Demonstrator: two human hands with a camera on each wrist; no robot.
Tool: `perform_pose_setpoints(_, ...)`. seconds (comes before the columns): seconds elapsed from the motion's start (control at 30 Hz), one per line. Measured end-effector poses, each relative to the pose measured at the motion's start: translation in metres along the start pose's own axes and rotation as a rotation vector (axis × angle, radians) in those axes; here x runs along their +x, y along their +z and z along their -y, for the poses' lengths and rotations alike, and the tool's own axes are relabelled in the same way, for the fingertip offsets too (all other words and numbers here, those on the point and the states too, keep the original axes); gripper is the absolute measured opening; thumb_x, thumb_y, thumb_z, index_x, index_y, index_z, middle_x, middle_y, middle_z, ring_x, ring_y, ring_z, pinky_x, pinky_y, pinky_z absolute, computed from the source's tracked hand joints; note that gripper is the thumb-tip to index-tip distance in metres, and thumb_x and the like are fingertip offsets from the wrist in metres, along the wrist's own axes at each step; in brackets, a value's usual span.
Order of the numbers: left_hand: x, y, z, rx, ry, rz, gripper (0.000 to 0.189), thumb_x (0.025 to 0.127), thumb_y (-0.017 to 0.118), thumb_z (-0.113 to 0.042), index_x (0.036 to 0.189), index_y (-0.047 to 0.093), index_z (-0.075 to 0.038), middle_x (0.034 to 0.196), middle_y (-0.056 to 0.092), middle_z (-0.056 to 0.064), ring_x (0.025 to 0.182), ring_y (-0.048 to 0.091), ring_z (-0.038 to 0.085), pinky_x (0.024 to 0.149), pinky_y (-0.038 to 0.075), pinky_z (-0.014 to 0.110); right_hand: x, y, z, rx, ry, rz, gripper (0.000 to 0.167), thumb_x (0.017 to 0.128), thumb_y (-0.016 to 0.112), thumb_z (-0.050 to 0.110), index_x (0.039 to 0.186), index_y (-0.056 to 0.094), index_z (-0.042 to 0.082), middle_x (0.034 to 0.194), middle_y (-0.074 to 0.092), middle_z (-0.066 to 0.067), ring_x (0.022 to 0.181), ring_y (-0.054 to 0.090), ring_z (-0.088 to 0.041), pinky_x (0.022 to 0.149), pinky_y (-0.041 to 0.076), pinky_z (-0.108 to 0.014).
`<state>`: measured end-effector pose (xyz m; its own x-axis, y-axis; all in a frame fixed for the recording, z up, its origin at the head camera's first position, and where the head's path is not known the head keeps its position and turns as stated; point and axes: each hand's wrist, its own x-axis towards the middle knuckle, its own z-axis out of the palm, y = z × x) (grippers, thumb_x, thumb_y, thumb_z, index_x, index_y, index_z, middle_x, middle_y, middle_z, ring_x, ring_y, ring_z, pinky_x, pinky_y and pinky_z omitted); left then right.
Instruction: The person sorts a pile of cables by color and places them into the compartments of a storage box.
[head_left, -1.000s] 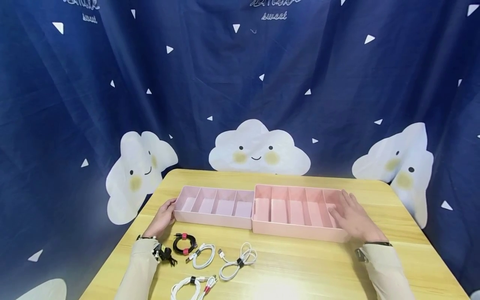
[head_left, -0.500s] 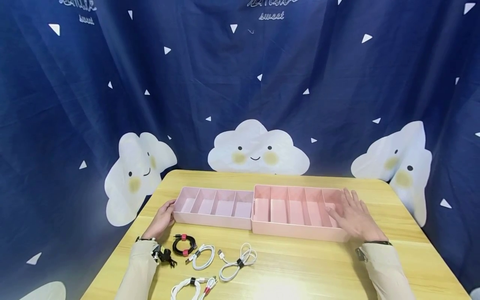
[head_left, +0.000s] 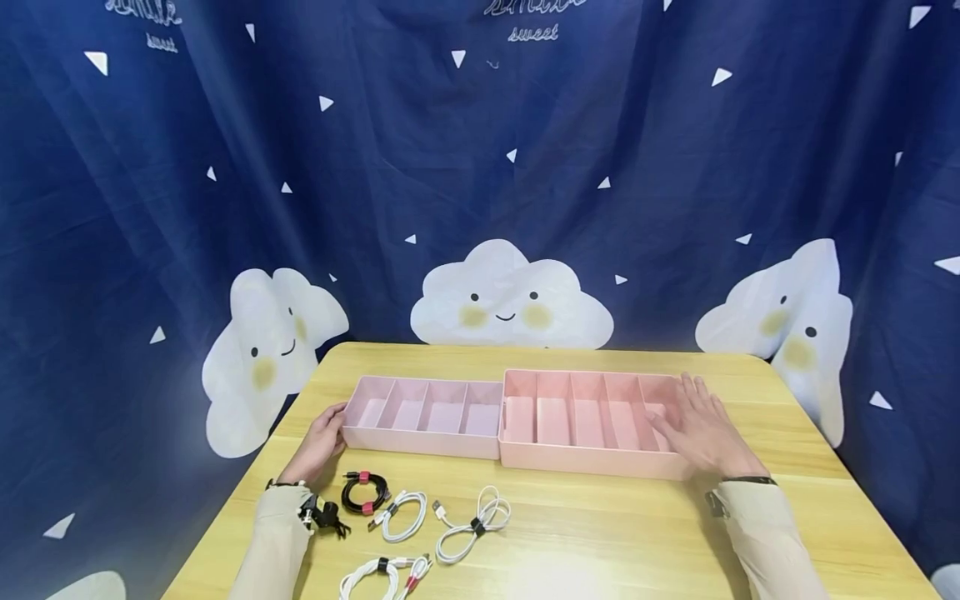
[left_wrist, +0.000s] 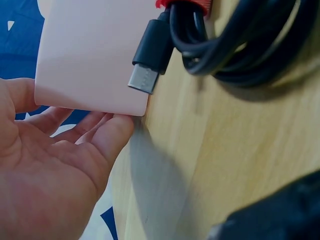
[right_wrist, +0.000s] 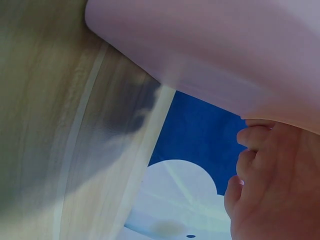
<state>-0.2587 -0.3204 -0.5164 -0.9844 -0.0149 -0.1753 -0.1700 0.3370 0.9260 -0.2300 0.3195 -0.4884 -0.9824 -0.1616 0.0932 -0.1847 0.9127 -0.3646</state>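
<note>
Two divided organizer boxes stand end to end on the table, a lilac one point(head_left: 420, 442) on the left and a longer pink one point(head_left: 592, 460) on the right. My left hand point(head_left: 318, 442) touches the lilac box's left end; in the left wrist view its fingertips lie against that end wall point(left_wrist: 90, 60). Fairly straight, the fingers of my right hand point(head_left: 708, 429) rest against the pink box's right end, thumb over its rim. A coiled black cable point(head_left: 347, 498) with red ties lies close to my left hand. All the compartments I can see into hold nothing.
Several white cables lie in front of the boxes: a coil point(head_left: 423, 510), a looped one with a black tie point(head_left: 444, 548), and others at the near edge point(head_left: 351, 582). A blue curtain point(head_left: 390, 150) with clouds hangs behind the wooden table point(head_left: 600, 533).
The view has shifted slightly, so the whole scene sits a little further left. Both hands keep their places at the ends of the boxes; the cables have not moved.
</note>
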Motion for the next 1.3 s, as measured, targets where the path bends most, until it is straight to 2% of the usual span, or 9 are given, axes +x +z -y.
perform_pose_setpoints(0.1,-0.002,0.0,-0.001,-0.034,0.006,0.024,0.054,0.114,0.022,-0.02,0.161,0.017,0.005,0.165,0.02,0.035,0.149,0.034,0.047,0.118,0.042,0.049,0.0,0.0,0.0,0.0,-0.003,-0.002,0.093,0.106,0.041,0.057,0.157,0.016,-0.017,0.166,0.008,-0.039,0.155,0.005,-0.057,0.121,0.009,-0.074)
perform_pose_setpoints(0.2,-0.004,0.001,-0.002,-0.021,0.024,0.033,0.055,0.114,0.023,-0.02,0.16,0.016,0.009,0.165,0.017,0.037,0.152,0.026,0.052,0.123,0.029,0.057,0.0,0.001,0.0,0.0,-0.006,-0.007,0.093,0.106,0.041,0.056,0.157,0.017,-0.018,0.166,0.008,-0.039,0.155,0.005,-0.057,0.121,0.009,-0.074)
perform_pose_setpoints(0.27,-0.007,0.001,-0.004,0.064,0.045,-0.001,0.055,0.114,0.025,-0.022,0.16,0.021,0.009,0.164,0.022,0.036,0.151,0.03,0.051,0.124,0.029,0.057,0.001,0.001,0.0,-0.002,-0.009,-0.009,0.092,0.106,0.042,0.056,0.157,0.017,-0.017,0.166,0.008,-0.04,0.155,0.006,-0.058,0.121,0.01,-0.074)
perform_pose_setpoints(0.37,-0.014,0.002,-0.009,0.223,0.076,-0.065,0.055,0.114,0.03,-0.027,0.158,0.029,0.007,0.162,0.032,0.034,0.147,0.039,0.049,0.122,0.035,0.058,0.001,0.002,-0.001,-0.002,-0.012,-0.006,0.092,0.106,0.041,0.055,0.157,0.016,-0.017,0.166,0.008,-0.04,0.155,0.006,-0.058,0.121,0.009,-0.074)
perform_pose_setpoints(0.43,-0.018,0.002,-0.011,0.283,0.094,-0.098,0.054,0.113,0.033,-0.027,0.157,0.033,0.006,0.16,0.036,0.032,0.145,0.042,0.049,0.12,0.036,0.058,0.002,0.002,-0.001,0.001,-0.012,-0.002,0.092,0.106,0.041,0.055,0.157,0.015,-0.017,0.166,0.007,-0.039,0.155,0.005,-0.058,0.121,0.009,-0.074)
perform_pose_setpoints(0.7,-0.033,0.005,-0.019,0.315,0.167,-0.132,0.052,0.111,0.043,-0.02,0.154,0.036,0.008,0.158,0.038,0.033,0.144,0.042,0.052,0.118,0.04,0.058,0.002,0.002,-0.002,-0.004,0.002,0.013,0.094,0.106,0.039,0.058,0.157,0.014,-0.018,0.166,0.007,-0.039,0.155,0.004,-0.058,0.121,0.009,-0.074)
perform_pose_setpoints(1.0,-0.067,-0.004,-0.032,0.422,0.289,-0.179,0.05,0.11,0.048,-0.022,0.151,0.042,0.007,0.156,0.039,0.034,0.14,0.043,0.055,0.115,0.037,0.068,0.003,0.0,0.001,0.009,0.0,0.031,0.092,0.107,0.04,0.055,0.158,0.011,-0.016,0.166,0.005,-0.039,0.155,0.0,-0.058,0.121,0.007,-0.074)
perform_pose_setpoints(1.13,-0.081,-0.003,-0.037,0.431,0.343,-0.159,0.05,0.11,0.048,-0.025,0.149,0.046,0.005,0.153,0.044,0.031,0.137,0.047,0.054,0.11,0.041,0.069,0.004,-0.001,-0.001,0.009,0.0,0.035,0.093,0.107,0.039,0.056,0.159,0.01,-0.015,0.166,0.004,-0.039,0.155,0.0,-0.058,0.121,0.007,-0.074)
perform_pose_setpoints(1.3,-0.095,0.005,-0.039,0.469,0.41,-0.13,0.047,0.109,0.052,-0.025,0.147,0.051,0.003,0.148,0.052,0.027,0.133,0.053,0.051,0.105,0.046,0.067,0.006,0.001,-0.005,0.004,0.005,0.046,0.094,0.107,0.036,0.058,0.159,0.007,-0.014,0.167,0.002,-0.038,0.155,0.0,-0.058,0.121,0.007,-0.075)
